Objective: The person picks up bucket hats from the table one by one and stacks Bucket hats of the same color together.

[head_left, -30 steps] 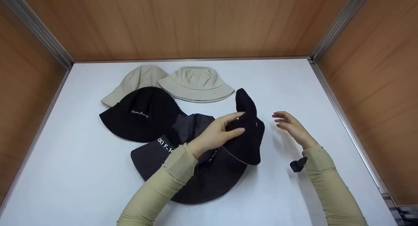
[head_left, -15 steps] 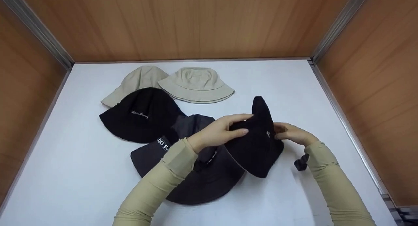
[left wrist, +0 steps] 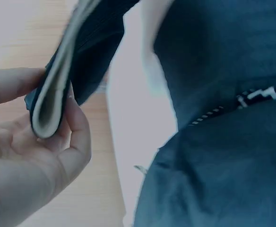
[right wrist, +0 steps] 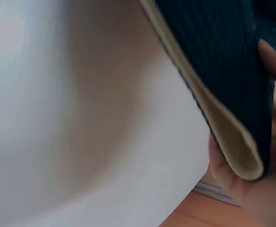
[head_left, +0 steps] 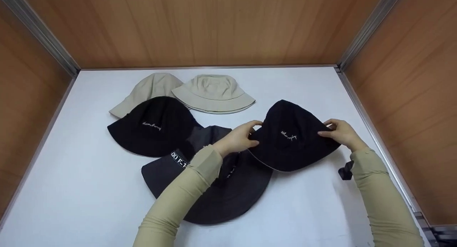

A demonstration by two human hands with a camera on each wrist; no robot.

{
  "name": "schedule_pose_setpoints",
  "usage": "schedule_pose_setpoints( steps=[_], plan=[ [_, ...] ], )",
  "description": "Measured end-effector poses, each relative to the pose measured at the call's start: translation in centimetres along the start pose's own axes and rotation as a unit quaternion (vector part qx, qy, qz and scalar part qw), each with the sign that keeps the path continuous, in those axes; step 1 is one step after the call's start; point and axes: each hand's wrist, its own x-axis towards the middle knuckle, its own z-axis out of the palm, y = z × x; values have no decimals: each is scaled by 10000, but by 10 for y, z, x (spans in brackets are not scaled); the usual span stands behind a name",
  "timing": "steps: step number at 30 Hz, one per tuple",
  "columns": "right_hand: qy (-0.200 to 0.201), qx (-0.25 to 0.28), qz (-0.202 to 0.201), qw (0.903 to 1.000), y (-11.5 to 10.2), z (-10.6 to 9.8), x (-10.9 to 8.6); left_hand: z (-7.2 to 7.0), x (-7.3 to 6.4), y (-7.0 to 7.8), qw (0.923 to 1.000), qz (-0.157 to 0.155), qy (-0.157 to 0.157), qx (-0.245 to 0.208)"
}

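Both hands hold a black bucket hat (head_left: 291, 143) with white script on its front, above the right part of the white table. My left hand (head_left: 238, 139) pinches the left end of its brim; my right hand (head_left: 342, 134) pinches the right end. In the left wrist view, thumb and fingers (left wrist: 76, 125) close round the folded brim, whose pale lining shows. A similar pale-lined fold of the brim (right wrist: 237, 151) sits in the right hand in the right wrist view. Dark grey hats (head_left: 228, 204) with a lettered band lie under the left forearm, partly hidden.
Another black bucket hat (head_left: 153, 132) with script lies at the left, overlapping a beige bucket hat (head_left: 151, 88). A second beige bucket hat (head_left: 214, 93) lies beside it at the back. Wooden panels (head_left: 214, 29) enclose the table (head_left: 78, 190) at the back and sides.
The right hand has come to the hat and now pinches its brim, then moved right. The hat has turned and spread out, its script facing up. The left hand keeps its hold.
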Motion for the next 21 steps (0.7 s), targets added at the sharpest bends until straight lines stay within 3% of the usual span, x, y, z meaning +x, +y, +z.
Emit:
schedule_pose_setpoints(
  steps=[5, 8, 14, 21],
  plan=[
    [1046, -421, 50, 9936, 5, -4, 7, 19, 23, -3, 9970, -379, 501, 447],
    [1423, -613, 271, 9875, 7, -5, 7, 32, 36, 0, 9926, -622, 748, 720],
    [1521, -1125, 718, 9793, 12, -8, 6, 55, 54, 6, 9859, -913, 872, 1096],
    [1540, -1298, 877, 9756, 22, -8, 2, 73, 61, 4, 9851, -795, 856, 1264]
  ],
)
